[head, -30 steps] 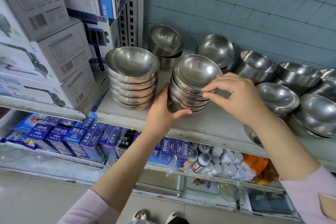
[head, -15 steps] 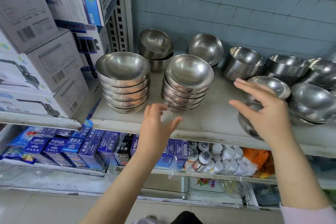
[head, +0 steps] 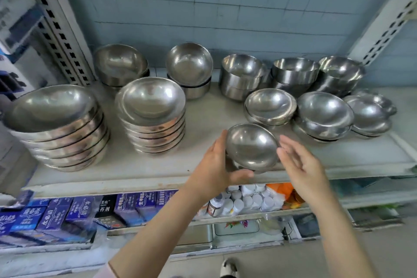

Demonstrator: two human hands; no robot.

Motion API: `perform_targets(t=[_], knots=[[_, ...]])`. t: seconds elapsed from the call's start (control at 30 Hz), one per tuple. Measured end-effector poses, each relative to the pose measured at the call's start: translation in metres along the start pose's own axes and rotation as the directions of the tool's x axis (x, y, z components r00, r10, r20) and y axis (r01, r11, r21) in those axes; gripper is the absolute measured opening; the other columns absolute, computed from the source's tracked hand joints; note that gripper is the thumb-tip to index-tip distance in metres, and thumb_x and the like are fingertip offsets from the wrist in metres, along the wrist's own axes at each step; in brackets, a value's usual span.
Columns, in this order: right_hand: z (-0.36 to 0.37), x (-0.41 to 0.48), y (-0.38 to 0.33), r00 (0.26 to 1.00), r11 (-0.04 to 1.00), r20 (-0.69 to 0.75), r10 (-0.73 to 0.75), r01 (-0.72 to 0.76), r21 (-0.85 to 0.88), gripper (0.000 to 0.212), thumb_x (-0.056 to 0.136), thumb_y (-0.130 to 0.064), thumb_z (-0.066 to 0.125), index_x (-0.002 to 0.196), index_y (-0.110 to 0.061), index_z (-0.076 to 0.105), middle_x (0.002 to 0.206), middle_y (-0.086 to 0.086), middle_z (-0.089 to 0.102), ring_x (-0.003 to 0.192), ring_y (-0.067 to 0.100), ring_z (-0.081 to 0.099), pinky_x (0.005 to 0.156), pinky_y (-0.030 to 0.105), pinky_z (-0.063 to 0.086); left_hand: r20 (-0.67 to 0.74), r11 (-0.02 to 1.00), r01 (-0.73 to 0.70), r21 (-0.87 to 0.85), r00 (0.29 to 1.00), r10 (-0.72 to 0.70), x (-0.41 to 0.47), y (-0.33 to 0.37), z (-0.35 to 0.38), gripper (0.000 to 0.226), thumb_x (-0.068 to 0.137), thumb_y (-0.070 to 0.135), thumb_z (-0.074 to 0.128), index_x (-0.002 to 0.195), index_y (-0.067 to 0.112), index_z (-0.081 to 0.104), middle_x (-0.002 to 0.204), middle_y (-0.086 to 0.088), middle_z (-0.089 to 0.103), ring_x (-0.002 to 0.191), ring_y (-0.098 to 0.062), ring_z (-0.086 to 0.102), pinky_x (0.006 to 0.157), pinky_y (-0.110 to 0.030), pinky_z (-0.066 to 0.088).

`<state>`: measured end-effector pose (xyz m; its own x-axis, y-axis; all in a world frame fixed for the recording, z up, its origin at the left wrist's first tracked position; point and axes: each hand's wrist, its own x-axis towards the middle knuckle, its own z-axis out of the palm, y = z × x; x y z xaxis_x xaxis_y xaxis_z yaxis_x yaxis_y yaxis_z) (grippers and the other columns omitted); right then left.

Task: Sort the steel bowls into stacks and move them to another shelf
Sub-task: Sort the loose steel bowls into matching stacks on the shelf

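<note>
Left hand (head: 215,166) cups steel bowl (head: 251,145), thumb under base. Right hand (head: 302,165) fingers (head: 290,149) straight, spread, beside rim. Bowl likely light, rigid, slick: grip opposite rim edges.

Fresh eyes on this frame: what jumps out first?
The single steel bowl at the front edge of the shelf, gripped by the left hand, with the right hand open beside its right rim. Next, the tall far-left stack and the second stack beside it, neat against the shorter piles crowding the right and back.
</note>
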<state>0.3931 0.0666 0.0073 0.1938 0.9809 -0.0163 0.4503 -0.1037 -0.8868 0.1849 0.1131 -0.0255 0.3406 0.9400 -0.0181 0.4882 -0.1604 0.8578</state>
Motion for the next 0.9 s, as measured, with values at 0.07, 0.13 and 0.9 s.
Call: perform_targets(t=[0.07,0.13,0.9], knots=[[-0.002,0.007,0.000,0.994,0.999,0.104,-0.035,0.033,0.020,0.052,0.091,-0.042,0.057,0.142,-0.033,0.046,0.132,-0.031,0.047,0.105,-0.031,0.045,0.080,-0.006,0.036,-0.062,1.000,0.021,-0.017,0.998,-0.022,-0.003,-0.002,-0.001,0.116,0.057,0.058,0.084,0.149,0.028,0.020,0.135,0.003,0.051,0.122,-0.011,0.050,0.104,-0.027,0.041],[-0.008,0.017,-0.004,0.988,0.994,0.112,-0.105,0.106,-0.005,0.048,0.091,-0.040,0.059,0.138,-0.035,0.050,0.129,-0.029,0.053,0.109,-0.027,0.048,0.082,-0.005,0.037,-0.154,1.000,0.029,0.000,0.988,-0.028,-0.007,-0.004,-0.004,0.115,0.058,0.049,0.086,0.150,0.022,0.023,0.128,0.007,0.055,0.115,-0.008,0.052,0.092,-0.015,0.040],[-0.042,0.107,-0.014,0.718,0.617,0.099,-0.689,0.652,-0.441,0.016,0.079,-0.004,0.079,0.093,-0.010,0.079,0.077,0.002,0.072,0.074,0.023,0.063,0.068,0.023,0.044,-0.364,0.965,0.080,-0.250,0.916,-0.170,-0.003,-0.005,-0.003,0.101,0.060,0.022,0.090,0.144,0.022,0.033,0.121,0.019,0.056,0.108,0.010,0.059,0.090,-0.007,0.045]])
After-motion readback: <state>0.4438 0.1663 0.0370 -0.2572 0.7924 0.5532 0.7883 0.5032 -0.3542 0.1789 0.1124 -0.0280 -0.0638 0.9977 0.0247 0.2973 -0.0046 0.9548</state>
